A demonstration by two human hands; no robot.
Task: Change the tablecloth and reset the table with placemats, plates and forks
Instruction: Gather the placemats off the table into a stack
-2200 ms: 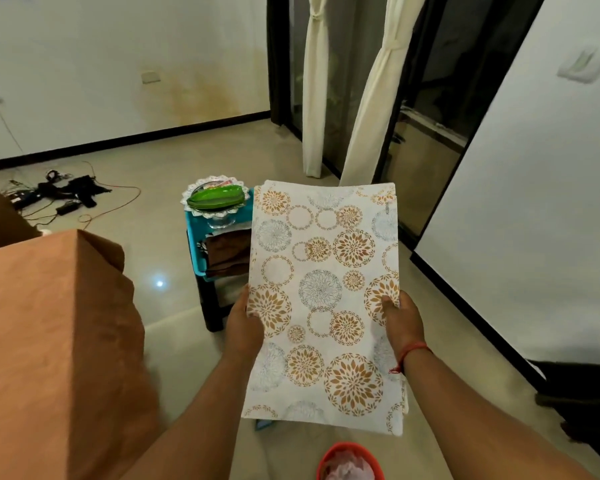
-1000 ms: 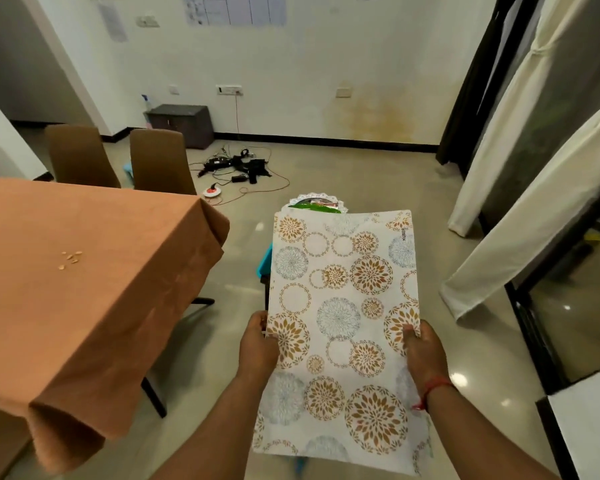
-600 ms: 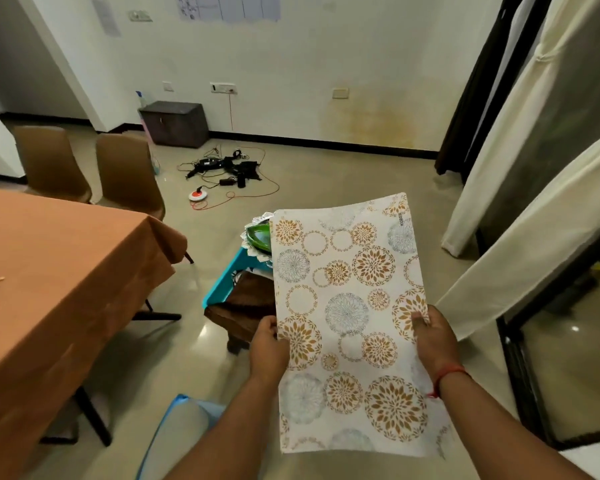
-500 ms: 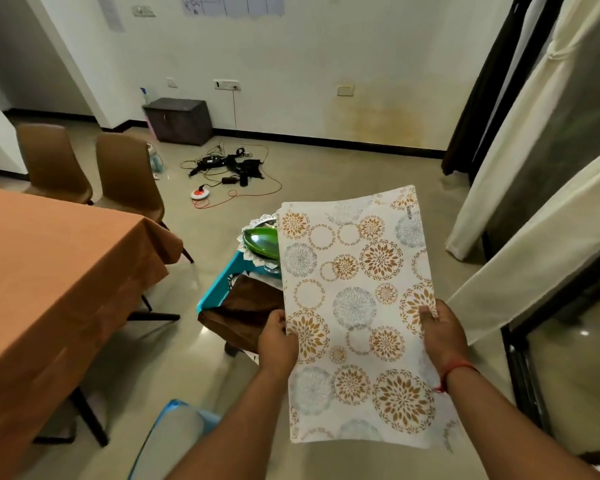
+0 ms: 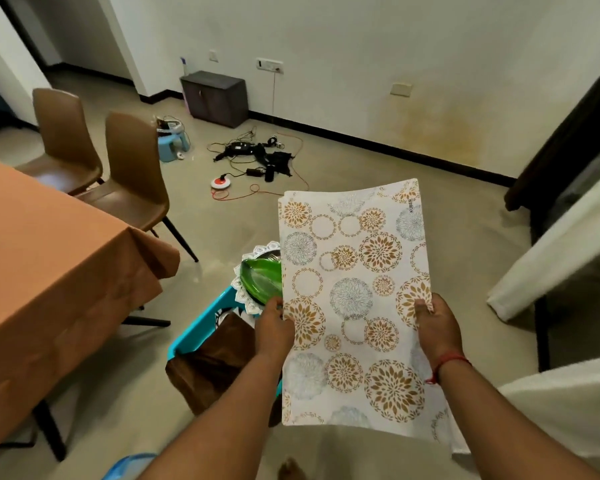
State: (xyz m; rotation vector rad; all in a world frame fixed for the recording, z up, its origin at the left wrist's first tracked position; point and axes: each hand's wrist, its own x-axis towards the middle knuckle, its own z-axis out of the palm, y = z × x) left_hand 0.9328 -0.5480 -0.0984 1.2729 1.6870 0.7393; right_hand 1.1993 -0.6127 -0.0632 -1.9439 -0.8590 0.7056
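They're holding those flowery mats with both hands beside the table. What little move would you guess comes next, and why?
Probably carry the placemats leftward over the table and lay them down. Both the left hand and right hand grip their side edges in mid-air, and the orange tablecloth already covers the table, with no settings in view on it.
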